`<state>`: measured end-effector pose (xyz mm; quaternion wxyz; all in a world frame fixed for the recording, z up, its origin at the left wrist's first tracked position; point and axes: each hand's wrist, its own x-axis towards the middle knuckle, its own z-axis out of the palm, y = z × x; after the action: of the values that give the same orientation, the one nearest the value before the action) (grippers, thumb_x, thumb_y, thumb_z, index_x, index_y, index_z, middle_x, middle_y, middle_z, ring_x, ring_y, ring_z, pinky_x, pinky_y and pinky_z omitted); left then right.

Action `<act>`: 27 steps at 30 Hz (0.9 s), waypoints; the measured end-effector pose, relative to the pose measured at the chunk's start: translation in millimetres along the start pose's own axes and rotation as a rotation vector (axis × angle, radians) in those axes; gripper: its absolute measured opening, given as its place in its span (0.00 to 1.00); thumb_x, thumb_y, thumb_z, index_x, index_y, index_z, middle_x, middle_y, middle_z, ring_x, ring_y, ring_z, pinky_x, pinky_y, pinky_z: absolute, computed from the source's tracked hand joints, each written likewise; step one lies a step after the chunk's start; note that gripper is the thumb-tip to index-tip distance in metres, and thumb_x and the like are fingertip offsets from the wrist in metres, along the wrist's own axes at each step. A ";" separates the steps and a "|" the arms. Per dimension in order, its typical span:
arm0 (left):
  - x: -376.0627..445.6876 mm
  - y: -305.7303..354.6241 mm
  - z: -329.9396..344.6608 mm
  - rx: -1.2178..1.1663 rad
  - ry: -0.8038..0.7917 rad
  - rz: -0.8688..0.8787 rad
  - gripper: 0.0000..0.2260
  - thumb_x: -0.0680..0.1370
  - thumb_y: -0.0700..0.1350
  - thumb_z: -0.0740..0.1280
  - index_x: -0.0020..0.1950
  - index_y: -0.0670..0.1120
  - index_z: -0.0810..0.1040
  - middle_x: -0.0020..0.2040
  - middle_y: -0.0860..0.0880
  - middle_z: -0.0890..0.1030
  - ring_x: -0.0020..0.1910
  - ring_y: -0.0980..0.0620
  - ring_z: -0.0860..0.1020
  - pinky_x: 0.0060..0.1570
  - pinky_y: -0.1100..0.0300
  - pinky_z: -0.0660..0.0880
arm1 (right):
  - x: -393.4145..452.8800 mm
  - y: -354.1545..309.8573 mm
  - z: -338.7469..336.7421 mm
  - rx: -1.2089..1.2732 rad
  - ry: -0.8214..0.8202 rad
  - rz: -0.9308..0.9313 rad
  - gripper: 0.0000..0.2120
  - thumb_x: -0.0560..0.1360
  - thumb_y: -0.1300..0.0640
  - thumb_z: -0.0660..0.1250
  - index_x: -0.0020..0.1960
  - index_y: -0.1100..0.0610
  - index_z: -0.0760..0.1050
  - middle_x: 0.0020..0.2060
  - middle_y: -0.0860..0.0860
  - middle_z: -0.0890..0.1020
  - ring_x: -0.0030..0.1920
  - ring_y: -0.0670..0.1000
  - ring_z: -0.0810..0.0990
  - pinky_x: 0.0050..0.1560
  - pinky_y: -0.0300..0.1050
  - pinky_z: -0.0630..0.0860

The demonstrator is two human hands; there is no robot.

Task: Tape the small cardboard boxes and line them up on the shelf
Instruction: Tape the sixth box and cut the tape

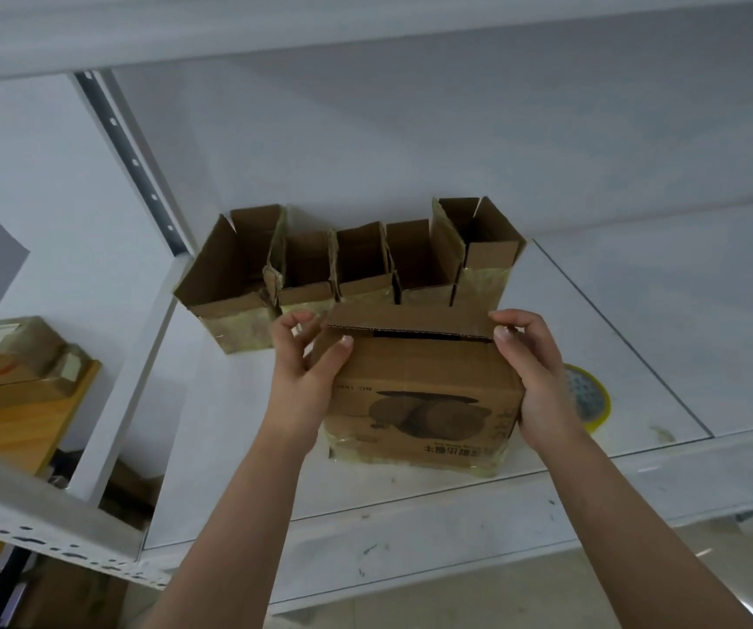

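Near the shelf's (638,338) front edge stands a printed cardboard box (424,401). The left hand (306,374) and right hand (531,370) grip its upper corners, fingers curled over the flaps. A row of open boxes (347,265) lines the back edge; a tape roll (590,394) lies beside the right hand.
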<state>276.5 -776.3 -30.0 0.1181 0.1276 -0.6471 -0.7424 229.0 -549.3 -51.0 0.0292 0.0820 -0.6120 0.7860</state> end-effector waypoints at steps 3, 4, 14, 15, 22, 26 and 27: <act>-1.5 16.9 7.1 0.598 0.097 0.375 0.20 0.77 0.44 0.70 0.65 0.57 0.66 0.67 0.53 0.71 0.69 0.50 0.69 0.63 0.50 0.73 | 4.1 -0.2 -5.1 -0.022 -0.022 0.037 0.04 0.78 0.56 0.65 0.50 0.48 0.77 0.50 0.53 0.80 0.50 0.53 0.80 0.48 0.52 0.79; -1.1 23.1 12.5 0.764 0.112 0.505 0.20 0.77 0.45 0.69 0.67 0.55 0.67 0.69 0.52 0.71 0.72 0.49 0.66 0.68 0.42 0.67 | 4.5 -0.7 -4.8 -0.020 -0.022 0.049 0.06 0.79 0.59 0.64 0.49 0.48 0.76 0.49 0.52 0.80 0.49 0.51 0.81 0.46 0.49 0.79; 16.9 21.5 43.4 1.591 -0.307 0.380 0.29 0.78 0.66 0.36 0.78 0.62 0.47 0.81 0.52 0.49 0.79 0.46 0.47 0.74 0.41 0.48 | 2.8 -18.8 -52.3 -0.395 0.019 0.073 0.14 0.81 0.57 0.63 0.65 0.48 0.77 0.64 0.43 0.78 0.64 0.44 0.75 0.64 0.37 0.69; 17.3 20.1 43.0 1.598 -0.296 0.394 0.29 0.77 0.66 0.36 0.78 0.62 0.47 0.81 0.52 0.50 0.79 0.46 0.48 0.74 0.41 0.49 | 2.8 -17.2 -62.7 -0.495 0.052 0.128 0.14 0.80 0.61 0.64 0.63 0.52 0.78 0.63 0.48 0.79 0.64 0.48 0.76 0.63 0.40 0.69; 12.6 20.7 42.9 1.601 -0.268 0.379 0.33 0.74 0.68 0.33 0.78 0.64 0.48 0.81 0.53 0.50 0.79 0.47 0.48 0.75 0.40 0.51 | -14.3 28.8 -99.1 -1.554 -0.386 0.411 0.27 0.75 0.53 0.65 0.73 0.49 0.63 0.69 0.51 0.71 0.74 0.55 0.62 0.75 0.54 0.46; 9.8 22.0 41.5 1.589 -0.271 0.371 0.33 0.73 0.69 0.33 0.78 0.64 0.48 0.81 0.54 0.50 0.79 0.48 0.48 0.75 0.40 0.50 | -17.4 30.4 -98.4 -1.653 -0.135 0.299 0.17 0.79 0.56 0.62 0.66 0.47 0.72 0.60 0.48 0.80 0.64 0.49 0.75 0.76 0.53 0.47; 9.8 22.0 41.7 1.590 -0.272 0.370 0.34 0.73 0.69 0.33 0.78 0.64 0.48 0.81 0.54 0.50 0.79 0.48 0.47 0.75 0.40 0.50 | -16.4 26.3 -99.5 -1.681 -0.101 0.293 0.16 0.79 0.54 0.61 0.66 0.46 0.73 0.59 0.47 0.81 0.62 0.49 0.76 0.76 0.53 0.48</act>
<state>253.3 -743.8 -3.1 0.0335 -0.0266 -0.9983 -0.0405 232.1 -458.8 -102.5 -0.0489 -0.0120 -0.9968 0.0619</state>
